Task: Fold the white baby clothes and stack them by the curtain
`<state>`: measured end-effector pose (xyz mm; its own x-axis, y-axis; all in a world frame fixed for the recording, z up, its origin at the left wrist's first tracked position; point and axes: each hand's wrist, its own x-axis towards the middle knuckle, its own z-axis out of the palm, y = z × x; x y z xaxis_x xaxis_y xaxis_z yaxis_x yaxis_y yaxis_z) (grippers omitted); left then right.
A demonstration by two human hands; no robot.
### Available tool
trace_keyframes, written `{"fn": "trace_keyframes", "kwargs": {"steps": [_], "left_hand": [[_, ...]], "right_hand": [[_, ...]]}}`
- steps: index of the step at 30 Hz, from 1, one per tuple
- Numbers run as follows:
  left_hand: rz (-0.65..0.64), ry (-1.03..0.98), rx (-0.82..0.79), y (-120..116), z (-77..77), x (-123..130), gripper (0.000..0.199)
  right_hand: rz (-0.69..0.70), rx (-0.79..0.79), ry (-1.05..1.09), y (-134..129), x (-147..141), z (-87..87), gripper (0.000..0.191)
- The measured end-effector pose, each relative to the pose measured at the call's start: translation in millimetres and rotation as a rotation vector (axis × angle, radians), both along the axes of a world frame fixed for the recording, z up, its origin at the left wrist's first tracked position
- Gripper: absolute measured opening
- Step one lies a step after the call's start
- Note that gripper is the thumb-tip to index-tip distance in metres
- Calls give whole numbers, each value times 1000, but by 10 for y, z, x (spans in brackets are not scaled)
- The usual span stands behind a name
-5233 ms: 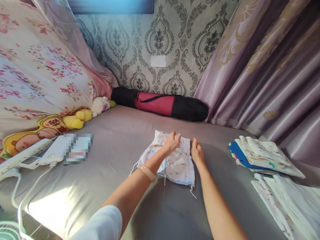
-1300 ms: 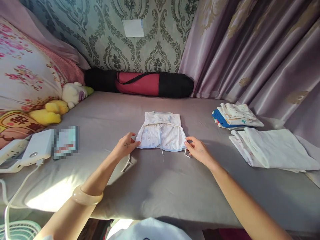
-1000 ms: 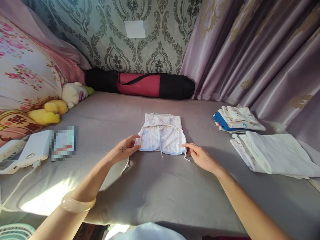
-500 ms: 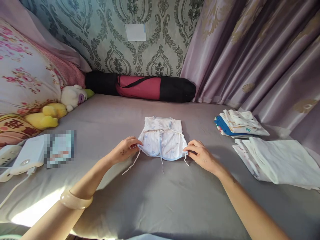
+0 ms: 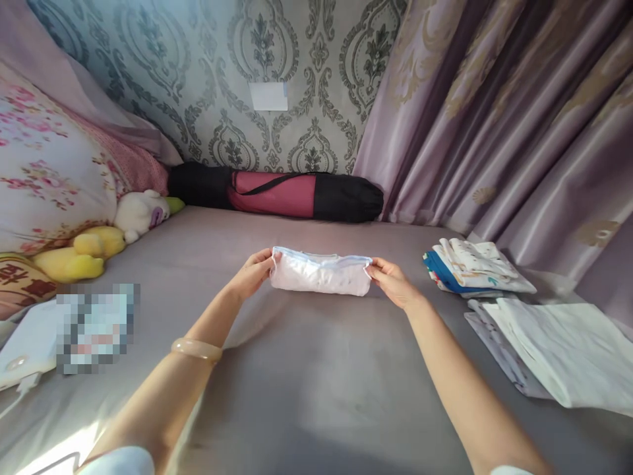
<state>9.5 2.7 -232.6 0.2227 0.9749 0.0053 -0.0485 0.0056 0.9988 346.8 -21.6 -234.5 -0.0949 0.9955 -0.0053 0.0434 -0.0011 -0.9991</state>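
Note:
A small white baby shirt [image 5: 320,276] with light-blue trim is in front of me on the grey bedsheet, its lower part turned up so that it makes a narrow strip. The blue-edged hem runs along the top of that strip. My left hand [image 5: 257,270] pinches the hem's left corner. At the opposite corner, my right hand [image 5: 390,280] grips the hem between thumb and fingers. A pale bangle [image 5: 196,348] circles my left wrist. The shirt's far part is mostly hidden behind the raised hem.
Folded clothes [image 5: 484,260] and white folded cloths [image 5: 568,349] lie at the right. On the left are a white power bank [image 5: 37,343] with a cable, a blurred-out packet [image 5: 101,323] and plush toys [image 5: 91,254]. A black-and-red long bag [image 5: 274,193] lies along the wall.
Both hands have lifted the shirt's bottom hem and carried it away from me, over the upper part. The shirt now looks much shorter front to back, and its ties no longer show in front.

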Motion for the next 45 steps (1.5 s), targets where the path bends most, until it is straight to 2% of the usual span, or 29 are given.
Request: {"fn": "trace_keyframes", "kwargs": {"steps": [4, 9, 13, 19, 22, 25, 30, 33, 39, 45], "left_hand": [[160, -16, -59, 323, -152, 161, 57], [294, 140, -59, 550, -396, 274, 49], [368, 338, -17, 585, -438, 260, 35], [448, 527, 9, 567, -378, 230, 35], [450, 574, 23, 538, -370, 308, 38], [419, 707, 127, 491, -383, 375, 50], [336, 1026, 236, 428, -417, 387, 39], [330, 1141, 221, 423, -400, 389, 38], [367, 1222, 122, 442, -320, 394, 36], [373, 1240, 90, 460, -293, 188, 34]], "right_hand": [[-167, -23, 13, 328, -90, -162, 37], [-313, -29, -364, 562, -170, -390, 24], [-390, -20, -494, 601, -190, -481, 27], [-449, -26, -856, 516, -366, -340, 33], [-486, -60, -908, 478, -463, -268, 37], [-506, -49, -911, 454, -496, -251, 39], [-456, -65, -995, 402, -473, -276, 38], [-454, -100, -1067, 382, -478, -262, 40], [-434, -174, -1158, 422, -465, -195, 41], [-418, -184, -1202, 403, -300, -164, 35]]}}
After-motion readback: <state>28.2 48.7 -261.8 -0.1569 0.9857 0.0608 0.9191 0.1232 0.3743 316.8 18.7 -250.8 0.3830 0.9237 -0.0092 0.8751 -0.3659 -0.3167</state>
